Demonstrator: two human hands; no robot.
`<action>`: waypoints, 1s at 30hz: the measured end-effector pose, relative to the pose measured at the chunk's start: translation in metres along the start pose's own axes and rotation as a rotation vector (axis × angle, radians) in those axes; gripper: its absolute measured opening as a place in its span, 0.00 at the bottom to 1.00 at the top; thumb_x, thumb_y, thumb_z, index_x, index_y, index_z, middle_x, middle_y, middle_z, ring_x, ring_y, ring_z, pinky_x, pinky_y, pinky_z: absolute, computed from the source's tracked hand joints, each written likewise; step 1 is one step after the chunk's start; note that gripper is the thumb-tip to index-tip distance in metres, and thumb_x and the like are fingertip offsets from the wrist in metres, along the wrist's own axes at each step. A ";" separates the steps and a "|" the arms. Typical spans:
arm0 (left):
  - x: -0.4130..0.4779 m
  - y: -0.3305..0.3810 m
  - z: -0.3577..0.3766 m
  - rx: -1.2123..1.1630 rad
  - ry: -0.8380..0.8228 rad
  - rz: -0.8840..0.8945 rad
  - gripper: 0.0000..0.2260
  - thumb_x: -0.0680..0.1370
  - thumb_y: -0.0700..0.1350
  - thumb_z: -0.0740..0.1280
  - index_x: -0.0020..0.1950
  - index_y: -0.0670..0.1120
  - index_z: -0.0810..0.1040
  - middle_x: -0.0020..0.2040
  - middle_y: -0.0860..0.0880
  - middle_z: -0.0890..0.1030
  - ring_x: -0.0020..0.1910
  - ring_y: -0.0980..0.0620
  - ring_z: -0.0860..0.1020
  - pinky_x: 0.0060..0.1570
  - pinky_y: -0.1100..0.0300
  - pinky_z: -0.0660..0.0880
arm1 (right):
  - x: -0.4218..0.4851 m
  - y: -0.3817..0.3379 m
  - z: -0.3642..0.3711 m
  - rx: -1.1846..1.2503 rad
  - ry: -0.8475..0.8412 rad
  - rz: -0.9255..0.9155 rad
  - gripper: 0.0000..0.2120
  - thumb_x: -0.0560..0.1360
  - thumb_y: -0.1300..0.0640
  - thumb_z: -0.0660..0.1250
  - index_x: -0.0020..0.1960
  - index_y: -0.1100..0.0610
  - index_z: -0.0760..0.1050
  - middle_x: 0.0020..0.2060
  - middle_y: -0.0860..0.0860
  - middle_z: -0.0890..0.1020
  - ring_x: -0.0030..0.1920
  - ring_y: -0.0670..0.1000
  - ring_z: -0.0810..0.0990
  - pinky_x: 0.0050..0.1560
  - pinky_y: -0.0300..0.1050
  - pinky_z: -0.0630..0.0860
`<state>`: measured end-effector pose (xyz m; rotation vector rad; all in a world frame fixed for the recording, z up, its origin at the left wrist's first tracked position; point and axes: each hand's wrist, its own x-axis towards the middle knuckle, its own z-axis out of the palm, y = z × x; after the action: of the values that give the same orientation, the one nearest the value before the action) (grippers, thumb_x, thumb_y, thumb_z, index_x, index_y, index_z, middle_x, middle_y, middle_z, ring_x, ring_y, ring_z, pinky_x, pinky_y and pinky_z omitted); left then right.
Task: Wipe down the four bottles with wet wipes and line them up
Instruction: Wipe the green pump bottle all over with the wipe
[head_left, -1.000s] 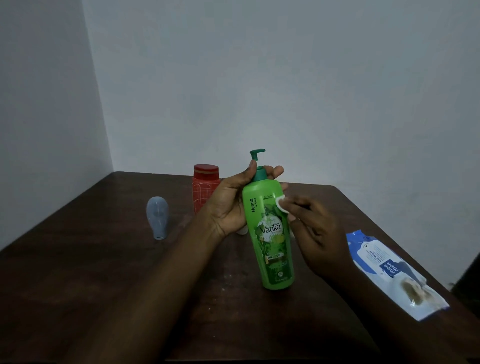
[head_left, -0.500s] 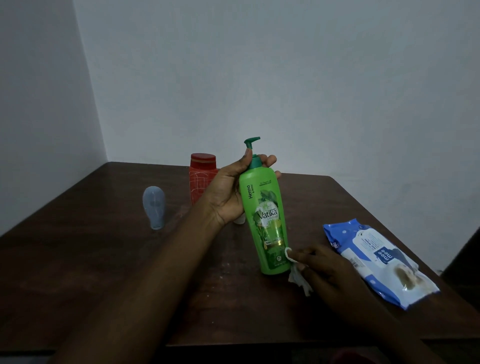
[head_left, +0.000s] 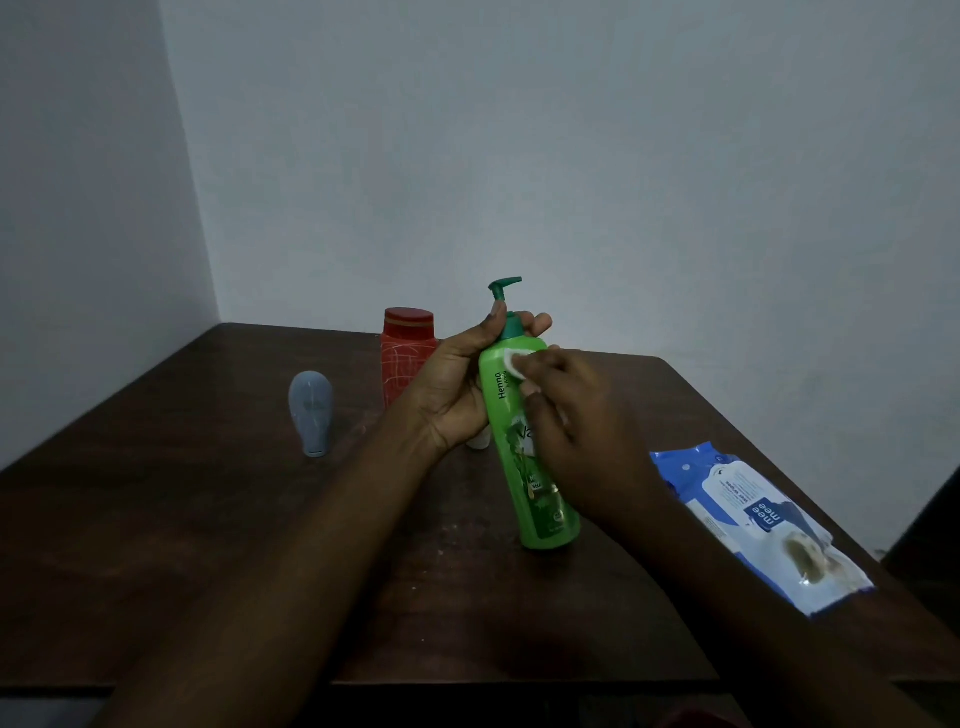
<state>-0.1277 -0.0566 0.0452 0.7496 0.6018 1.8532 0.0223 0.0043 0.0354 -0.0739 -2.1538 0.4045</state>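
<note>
A green pump bottle (head_left: 540, 493) stands tilted on the dark wooden table (head_left: 208, 519), its base on the tabletop. My left hand (head_left: 457, 384) grips its neck and shoulder from the left. My right hand (head_left: 576, 426) pinches a white wet wipe (head_left: 517, 362) and presses it against the bottle's upper front. Behind my left hand stands a red bottle (head_left: 402, 358) with a red cap. A small grey-blue bottle (head_left: 310, 413) stands cap-down further left. A bit of a white bottle (head_left: 479, 442) shows under my left palm, mostly hidden.
A blue and white wet wipe pack (head_left: 758, 519) lies flat near the table's right edge. Pale walls meet in a corner behind the table. The table's front edge runs just below my forearms.
My right hand has carried the wipe from the bottle's base up to its shoulder. The left hand keeps its hold on the bottle's neck.
</note>
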 end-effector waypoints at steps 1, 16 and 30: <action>0.000 0.000 -0.001 0.003 0.007 -0.005 0.13 0.79 0.51 0.68 0.55 0.42 0.79 0.63 0.45 0.79 0.65 0.41 0.74 0.74 0.44 0.69 | -0.002 0.001 0.002 -0.110 -0.025 -0.108 0.18 0.78 0.62 0.61 0.65 0.64 0.80 0.56 0.59 0.81 0.55 0.57 0.78 0.56 0.52 0.77; 0.005 0.003 -0.005 -0.025 0.051 0.051 0.12 0.81 0.48 0.66 0.55 0.40 0.79 0.62 0.41 0.81 0.76 0.36 0.69 0.75 0.43 0.68 | -0.081 0.043 -0.032 -0.663 -0.528 -0.701 0.24 0.65 0.52 0.82 0.58 0.59 0.84 0.57 0.56 0.84 0.62 0.57 0.72 0.54 0.49 0.83; 0.004 -0.002 -0.001 -0.019 0.005 0.007 0.12 0.78 0.49 0.71 0.54 0.41 0.79 0.59 0.44 0.81 0.61 0.44 0.77 0.76 0.46 0.66 | -0.011 0.027 -0.003 -0.552 -0.166 -0.581 0.19 0.78 0.62 0.66 0.66 0.70 0.76 0.62 0.67 0.79 0.64 0.65 0.73 0.69 0.60 0.72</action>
<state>-0.1284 -0.0525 0.0438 0.7360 0.5849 1.8654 0.0289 0.0281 0.0200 0.2805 -2.2675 -0.5357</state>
